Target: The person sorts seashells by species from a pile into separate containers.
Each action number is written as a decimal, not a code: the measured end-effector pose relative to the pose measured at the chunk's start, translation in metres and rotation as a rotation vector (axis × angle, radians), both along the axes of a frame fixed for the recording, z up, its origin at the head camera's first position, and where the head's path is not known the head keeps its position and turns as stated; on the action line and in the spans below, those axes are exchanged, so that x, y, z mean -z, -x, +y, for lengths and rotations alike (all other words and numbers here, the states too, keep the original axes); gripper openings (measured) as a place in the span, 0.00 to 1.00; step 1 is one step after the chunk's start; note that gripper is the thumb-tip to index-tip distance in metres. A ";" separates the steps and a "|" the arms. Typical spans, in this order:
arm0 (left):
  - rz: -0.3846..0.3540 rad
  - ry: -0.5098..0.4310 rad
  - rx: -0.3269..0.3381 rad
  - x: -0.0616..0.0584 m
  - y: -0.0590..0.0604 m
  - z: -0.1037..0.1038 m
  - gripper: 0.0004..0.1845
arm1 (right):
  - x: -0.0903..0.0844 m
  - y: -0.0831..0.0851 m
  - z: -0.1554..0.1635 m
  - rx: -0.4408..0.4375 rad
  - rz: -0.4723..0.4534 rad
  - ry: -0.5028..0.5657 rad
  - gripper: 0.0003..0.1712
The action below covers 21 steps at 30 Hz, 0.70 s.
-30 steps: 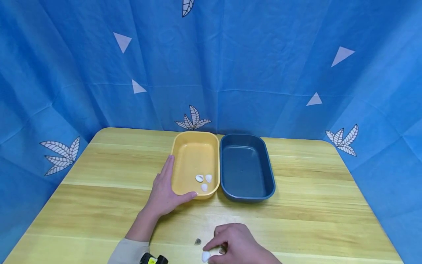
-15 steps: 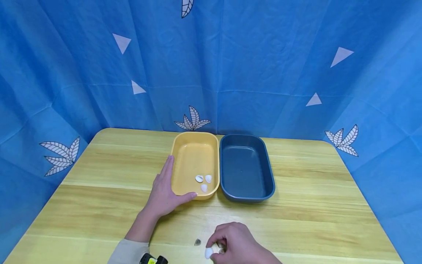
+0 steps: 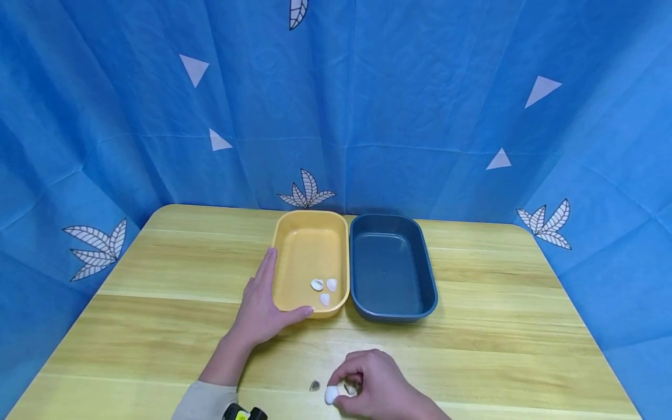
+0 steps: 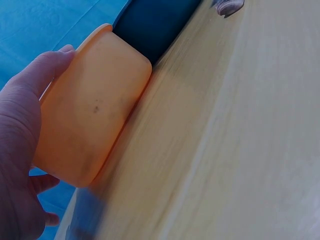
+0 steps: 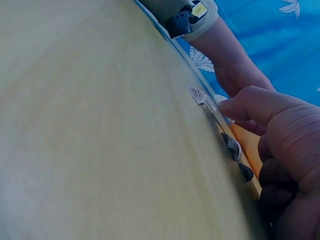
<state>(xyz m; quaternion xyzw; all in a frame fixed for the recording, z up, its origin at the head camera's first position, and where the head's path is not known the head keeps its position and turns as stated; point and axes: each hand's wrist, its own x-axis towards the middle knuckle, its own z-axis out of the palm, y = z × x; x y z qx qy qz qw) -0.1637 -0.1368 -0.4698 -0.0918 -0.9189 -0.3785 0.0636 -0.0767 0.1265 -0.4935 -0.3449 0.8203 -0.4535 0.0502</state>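
Observation:
My right hand (image 3: 375,385) pinches a white seashell (image 3: 332,395) between thumb and index finger, close over the table near its front edge. Other shells lie partly hidden under that hand; a small dark shell (image 3: 315,385) is just to its left. In the right wrist view, a ribbed shell (image 5: 197,95) and dark shells (image 5: 231,145) lie by the fingers. With fingers straight along its left side and thumb along the near rim, my left hand (image 3: 259,306) rests on a yellow plastic basin (image 3: 304,251). Inside it, towards the near right corner, are 3 white shells (image 3: 325,299).
A dark blue basin (image 3: 387,262) stands right beside the yellow one, with nothing visible inside. Both are on a wooden table (image 3: 499,303). Blue patterned cloth (image 3: 420,105) hangs behind and at both sides. A dark device (image 3: 244,413) is strapped on the left wrist.
My right hand has drawn the white shell slightly right and away from the table's front edge, and its fingertips have closed further on it. My left hand and both basins stay put.

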 end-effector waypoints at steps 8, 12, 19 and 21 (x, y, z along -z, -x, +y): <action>0.000 -0.004 0.003 -0.001 0.000 0.000 0.74 | 0.000 0.002 0.000 -0.012 -0.065 0.093 0.13; 0.011 -0.002 0.008 0.000 0.000 0.000 0.73 | -0.002 0.002 0.000 -0.037 -0.086 0.140 0.13; 0.017 0.002 0.010 0.001 0.001 0.000 0.73 | -0.008 0.003 0.001 -0.029 -0.114 0.185 0.15; 0.017 0.000 0.008 0.001 0.001 0.000 0.73 | -0.010 0.005 0.002 -0.013 -0.114 0.176 0.16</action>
